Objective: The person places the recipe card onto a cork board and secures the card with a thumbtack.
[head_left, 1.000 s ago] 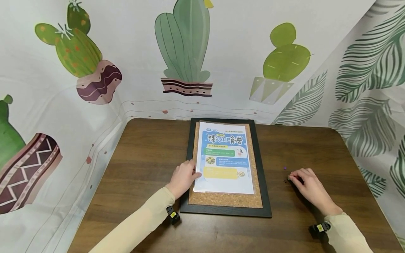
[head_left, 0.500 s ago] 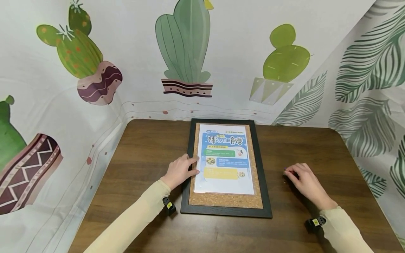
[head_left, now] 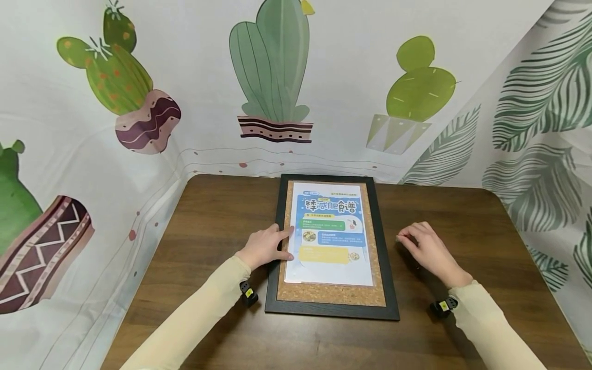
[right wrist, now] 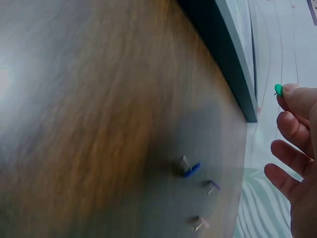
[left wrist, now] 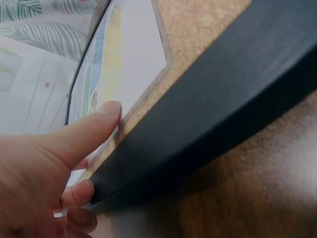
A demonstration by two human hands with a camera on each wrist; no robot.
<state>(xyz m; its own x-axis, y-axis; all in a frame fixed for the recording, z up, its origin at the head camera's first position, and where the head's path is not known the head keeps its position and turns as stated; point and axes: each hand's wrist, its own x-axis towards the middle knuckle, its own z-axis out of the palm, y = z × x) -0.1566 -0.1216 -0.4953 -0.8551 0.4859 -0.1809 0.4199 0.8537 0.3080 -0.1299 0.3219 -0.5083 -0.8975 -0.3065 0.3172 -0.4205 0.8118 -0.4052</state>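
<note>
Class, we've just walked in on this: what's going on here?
A person's left hand rests at the left edge of a printed sheet lying on a black-framed cork board. The right hand pinches a green thumbtack beside the board's right side. Three other tacks lie on the table. No tack shows in the sheet.

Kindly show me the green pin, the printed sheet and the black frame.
Green pin (right wrist: pixel 278 89): right wrist view, its head.
Printed sheet (head_left: pixel 330 238): head view, its middle.
Black frame (head_left: pixel 330 309): head view, its near bar.
</note>
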